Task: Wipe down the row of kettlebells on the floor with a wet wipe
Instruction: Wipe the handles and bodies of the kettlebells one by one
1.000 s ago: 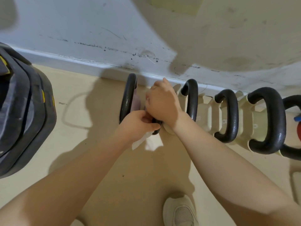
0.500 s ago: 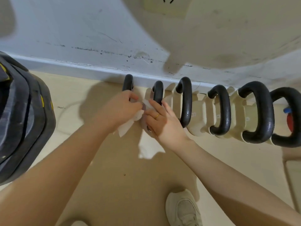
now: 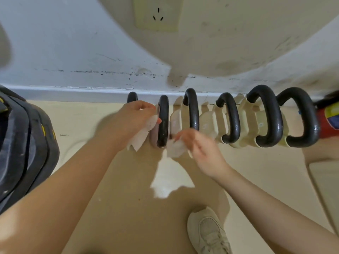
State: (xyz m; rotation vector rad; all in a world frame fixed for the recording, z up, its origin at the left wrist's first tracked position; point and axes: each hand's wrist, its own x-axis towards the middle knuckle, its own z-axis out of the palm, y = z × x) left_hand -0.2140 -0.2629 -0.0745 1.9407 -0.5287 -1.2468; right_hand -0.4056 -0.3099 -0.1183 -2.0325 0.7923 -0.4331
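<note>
Several kettlebells with black handles and beige bodies stand in a row (image 3: 229,120) along the white skirting board. My left hand (image 3: 132,121) grips a white wet wipe (image 3: 139,140) against the left side of the second kettlebell (image 3: 163,121) from the left. My right hand (image 3: 200,149), blurred, pinches more white wipe (image 3: 176,150) at the near right foot of that same handle. I cannot tell whether both pieces are one wipe. The leftmost kettlebell (image 3: 132,97) is mostly hidden behind my left hand.
A stack of black weight plates (image 3: 23,143) fills the left edge. A red object (image 3: 328,118) lies past the row's right end. My beige shoe (image 3: 207,233) stands on the tan floor below my right arm. A bright patch (image 3: 170,180) lies on the floor.
My right hand has pulled back from the second handle toward me and now pinches wipe at its foot. My left hand has moved right, onto that kettlebell's left side.
</note>
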